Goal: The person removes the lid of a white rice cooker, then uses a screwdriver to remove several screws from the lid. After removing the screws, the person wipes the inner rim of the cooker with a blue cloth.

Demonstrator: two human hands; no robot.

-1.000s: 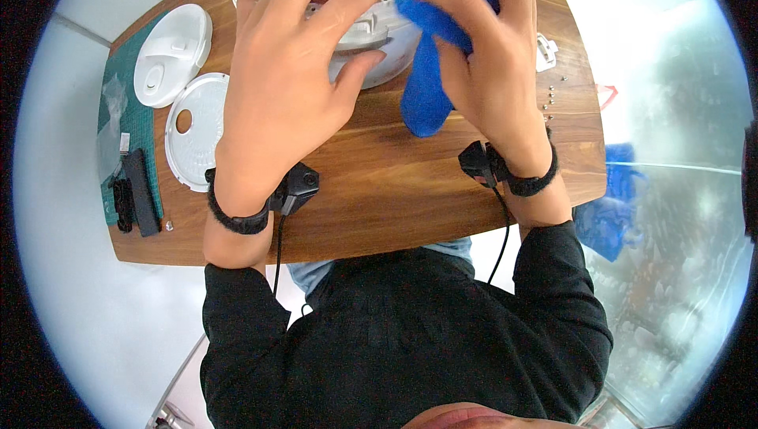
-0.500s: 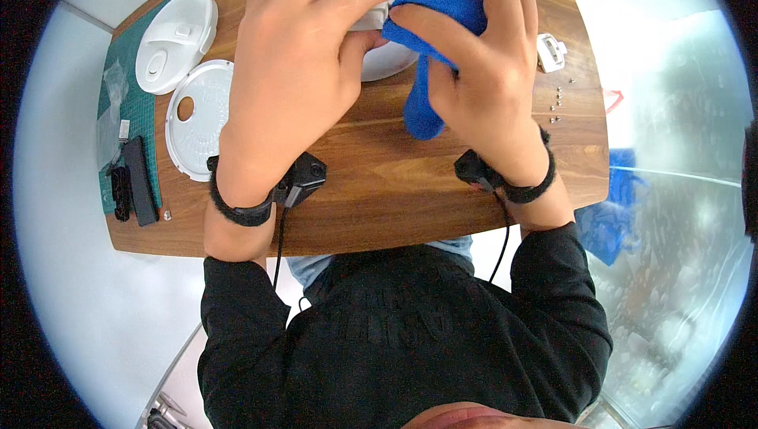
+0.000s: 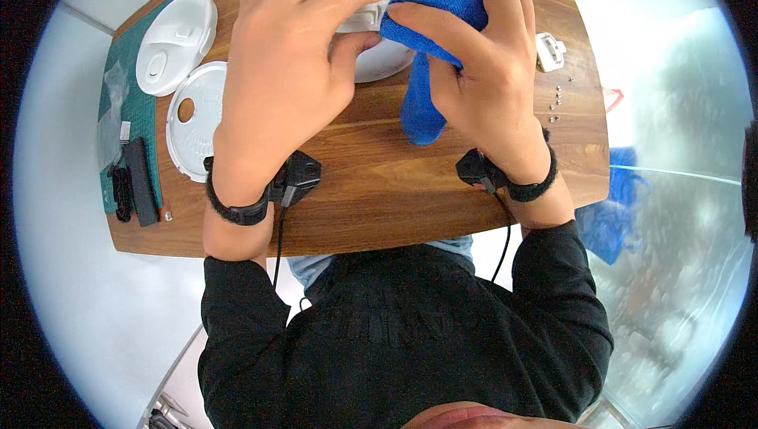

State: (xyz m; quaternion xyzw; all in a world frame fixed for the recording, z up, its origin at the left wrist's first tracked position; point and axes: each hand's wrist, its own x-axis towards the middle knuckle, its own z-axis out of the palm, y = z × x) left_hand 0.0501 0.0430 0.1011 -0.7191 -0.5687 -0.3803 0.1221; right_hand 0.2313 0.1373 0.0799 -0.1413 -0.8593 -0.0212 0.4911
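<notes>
My left hand pinches a small white plastic part between thumb and fingertips; most of that part is hidden behind the hand. Bunched in my right hand is a blue cloth, pressed against the right end of the white part. One corner of the cloth hangs down toward the tabletop. Just beyond both hands stands a round white appliance body with a dark inside, partly covered by my hands and cut off by the upper edge of the view.
A white appliance lid and a round white cover with a hole lie at left, partly over a green mat. Near them are a dark grey bar and a clear plastic bag. A white latch piece and several screws lie at right.
Both hands shift very slightly left, and the white part shows a little more between them. The cloth's hanging corner has swung slightly down and left.
</notes>
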